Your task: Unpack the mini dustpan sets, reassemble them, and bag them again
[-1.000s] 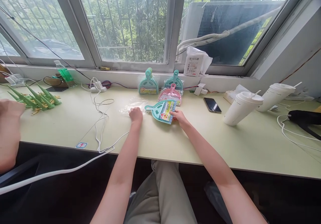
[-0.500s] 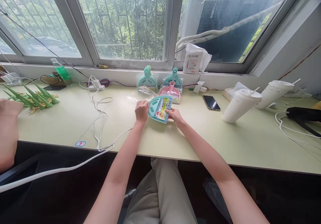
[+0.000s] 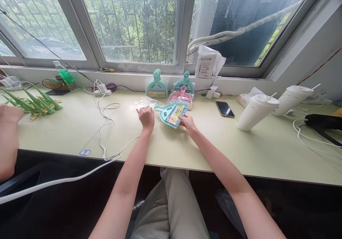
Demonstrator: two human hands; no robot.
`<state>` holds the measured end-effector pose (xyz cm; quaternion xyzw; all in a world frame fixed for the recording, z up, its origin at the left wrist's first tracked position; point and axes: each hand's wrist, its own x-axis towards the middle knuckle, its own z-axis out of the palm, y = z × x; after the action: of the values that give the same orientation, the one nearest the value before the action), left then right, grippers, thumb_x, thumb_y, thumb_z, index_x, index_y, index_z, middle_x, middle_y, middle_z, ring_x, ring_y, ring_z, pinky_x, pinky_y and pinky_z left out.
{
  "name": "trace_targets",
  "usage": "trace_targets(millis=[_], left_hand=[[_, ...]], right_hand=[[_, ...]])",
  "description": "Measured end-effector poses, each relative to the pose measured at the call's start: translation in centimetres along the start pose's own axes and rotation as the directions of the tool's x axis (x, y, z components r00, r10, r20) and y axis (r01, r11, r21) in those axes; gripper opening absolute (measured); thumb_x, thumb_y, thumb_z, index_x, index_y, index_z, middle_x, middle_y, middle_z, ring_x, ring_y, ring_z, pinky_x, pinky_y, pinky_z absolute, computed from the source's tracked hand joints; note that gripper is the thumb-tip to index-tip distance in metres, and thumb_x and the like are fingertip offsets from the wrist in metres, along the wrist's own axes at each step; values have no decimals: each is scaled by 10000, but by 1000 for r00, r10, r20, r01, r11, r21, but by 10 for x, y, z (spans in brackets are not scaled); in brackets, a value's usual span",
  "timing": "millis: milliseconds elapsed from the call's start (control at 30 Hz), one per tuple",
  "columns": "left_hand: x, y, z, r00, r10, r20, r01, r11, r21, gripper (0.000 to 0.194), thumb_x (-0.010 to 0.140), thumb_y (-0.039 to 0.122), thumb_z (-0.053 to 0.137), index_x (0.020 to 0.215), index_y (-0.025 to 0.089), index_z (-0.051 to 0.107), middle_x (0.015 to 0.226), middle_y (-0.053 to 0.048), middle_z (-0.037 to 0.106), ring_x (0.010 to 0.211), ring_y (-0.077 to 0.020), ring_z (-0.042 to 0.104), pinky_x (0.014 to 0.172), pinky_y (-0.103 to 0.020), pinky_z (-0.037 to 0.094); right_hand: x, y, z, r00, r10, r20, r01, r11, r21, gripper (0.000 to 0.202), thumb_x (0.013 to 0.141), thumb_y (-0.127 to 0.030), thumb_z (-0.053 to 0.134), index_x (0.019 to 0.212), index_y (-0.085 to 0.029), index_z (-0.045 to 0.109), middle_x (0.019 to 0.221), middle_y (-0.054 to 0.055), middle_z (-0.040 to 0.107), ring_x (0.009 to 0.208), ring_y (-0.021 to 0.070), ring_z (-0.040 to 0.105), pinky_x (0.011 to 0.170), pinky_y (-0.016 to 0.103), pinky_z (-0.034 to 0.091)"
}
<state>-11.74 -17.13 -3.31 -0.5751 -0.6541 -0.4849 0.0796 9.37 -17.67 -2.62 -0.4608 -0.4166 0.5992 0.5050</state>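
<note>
A small mint-green dustpan and brush set (image 3: 169, 115), with a printed label across the bristles, is tilted just above the table. My right hand (image 3: 188, 123) grips it by the bristle edge, thumb over the front. Its handle points left, towards my left hand (image 3: 146, 118) but apart from it. A crumpled clear plastic bag (image 3: 144, 102) is at the fingers of my left hand, which look closed on its edge; the fingertips are partly hidden. Behind stand a wrapped pink dustpan set (image 3: 181, 97) and wrapped green dustpan sets (image 3: 157, 87) against the sill.
To the right are a phone (image 3: 225, 109) and white lidded cups (image 3: 258, 112). White cables (image 3: 105, 135) trail over the table's left half. A green spiky object (image 3: 37, 103) and another person's arm (image 3: 9, 139) are at far left. A tissue pack (image 3: 205, 66) stands on the sill.
The plastic bag has come off the green dustpan's handle, now bare. My left hand has moved slightly left, away from the dustpan; my right hand still holds the set, turned a little.
</note>
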Motion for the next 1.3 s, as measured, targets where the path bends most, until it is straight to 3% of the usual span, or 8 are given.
trace_targets(millis=[133, 333, 500, 567, 633, 767, 1133, 1300], left_hand=[[-1, 0, 2, 1000, 21, 18, -21, 1000, -23, 258, 888, 230, 468, 936, 222, 722, 1041, -102, 693, 1122, -305, 511, 1172, -561, 64], [-3, 16, 2, 980, 173, 94, -158, 976, -152, 231, 896, 279, 501, 980, 243, 714, 1121, -66, 685, 1167, -253, 528, 1197, -491, 37], [-6, 33, -5, 979, -114, -167, 48, 933, -358, 715, 775, 419, 697, 1401, 252, 396, 1581, -100, 195, 1466, -287, 139, 1187, -511, 37], [-3, 31, -5, 926, -344, -157, 198, 795, -573, 899, 747, 469, 719, 1468, 250, 229, 1599, -123, 84, 1476, -273, 110, 1183, -457, 155], [2, 25, -3, 885, -454, 104, 351, 505, -789, 869, 782, 520, 667, 1465, 252, 203, 1574, -140, 182, 1439, -254, 255, 1129, -392, 307], [8, 17, 4, 802, -228, 552, 577, 55, -815, 634, 827, 472, 630, 1353, 196, 411, 1294, -131, 570, 1155, -208, 591, 947, -321, 482], [-6, 30, 1, 682, 123, 721, 704, 157, -693, 560, 756, 316, 726, 1276, 212, 544, 1181, -89, 657, 1035, -204, 631, 891, -350, 503], [-8, 27, 12, 741, 88, 666, 652, 146, -744, 465, 737, 358, 745, 1160, 210, 619, 1192, -76, 660, 1082, -213, 618, 951, -345, 455]], right_hand=[[-3, 1, 7, 991, 22, 131, -21, 1000, -6, 122, 817, -143, 629, 932, -132, 667, 873, 76, 749, 709, 173, 713, 688, 307, 604], [-2, 5, 7, 1000, 9, -12, -8, 997, 79, 93, 813, -120, 630, 902, -139, 651, 864, 64, 750, 714, 168, 713, 720, 325, 608], [4, 8, 4, 997, -53, -60, 63, 984, 167, 91, 817, -142, 632, 908, -153, 638, 874, 50, 746, 720, 167, 710, 741, 344, 611], [5, 8, 4, 994, -94, -52, 103, 976, 190, 106, 815, -167, 645, 920, -155, 633, 879, 49, 744, 727, 168, 711, 754, 352, 611], [5, 8, 4, 991, -127, -40, 133, 971, 199, 144, 798, -197, 676, 928, -157, 629, 894, 51, 743, 742, 173, 713, 766, 362, 611], [3, 9, 7, 988, -152, 0, 149, 972, 180, 221, 758, -249, 722, 938, -159, 631, 891, 55, 742, 745, 180, 712, 747, 366, 616], [2, 8, 12, 965, -205, -165, 241, 939, 247, 290, 690, -292, 750, 916, -156, 630, 1016, 92, 718, 891, 197, 690, 805, 346, 596], [-1, 2, 11, 957, -251, -148, 276, 944, 179, 302, 678, -326, 747, 911, -165, 645, 1107, 101, 689, 977, 213, 660, 776, 340, 590]])
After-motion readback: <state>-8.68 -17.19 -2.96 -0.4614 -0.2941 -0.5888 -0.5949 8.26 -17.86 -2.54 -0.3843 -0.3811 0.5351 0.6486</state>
